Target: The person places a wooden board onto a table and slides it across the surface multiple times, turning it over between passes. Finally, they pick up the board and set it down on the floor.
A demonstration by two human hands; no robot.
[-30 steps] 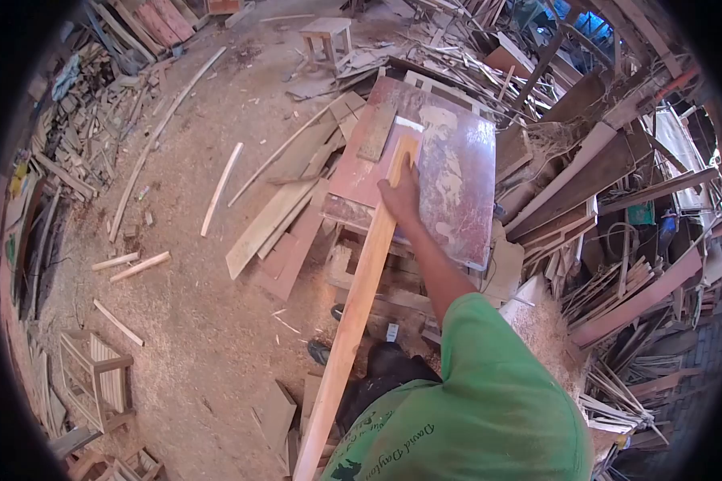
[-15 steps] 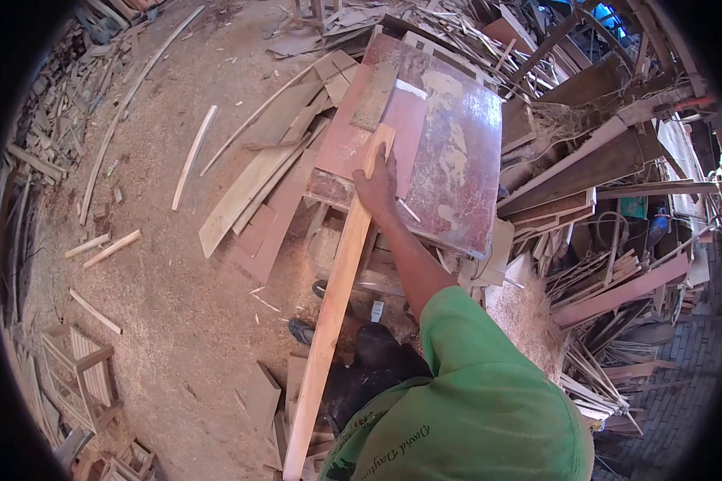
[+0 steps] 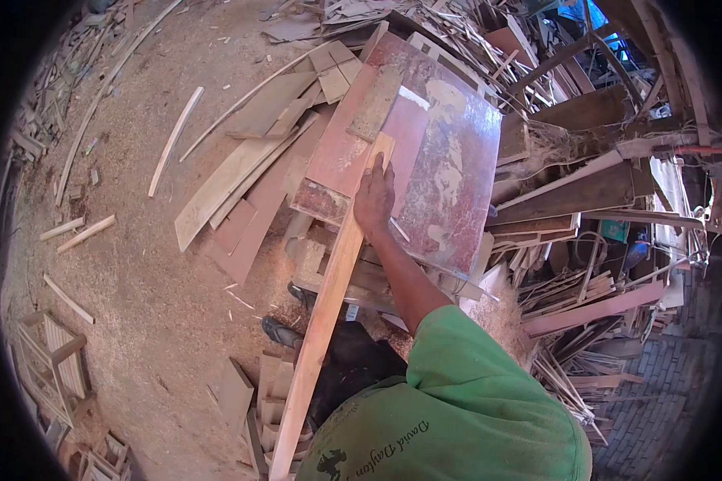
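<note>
A long, pale wooden plank (image 3: 333, 301) runs from the worktable down to the lower edge of the picture, past my body. My right hand (image 3: 375, 200) grips it near its far end, with the fingers lying over its upper face. That far end rests on the reddish, worn tabletop (image 3: 465, 180). Just beyond it a short, brownish board (image 3: 375, 103) lies on a pink sheet (image 3: 341, 152). My left hand is out of view, and the plank's near end is cut off by the picture edge.
Flat boards (image 3: 233, 180) lean at the table's left side. A wooden frame (image 3: 60, 353) stands on the sawdust-covered floor (image 3: 160, 280) at lower left. Stacked scrap wood (image 3: 569, 297) crowds the right. My shoe (image 3: 281, 331) shows beside the plank.
The view has shifted, so the floor pieces and table sit further left. My right hand appears slightly lower in the picture, still on the plank, its fingers now straighter.
</note>
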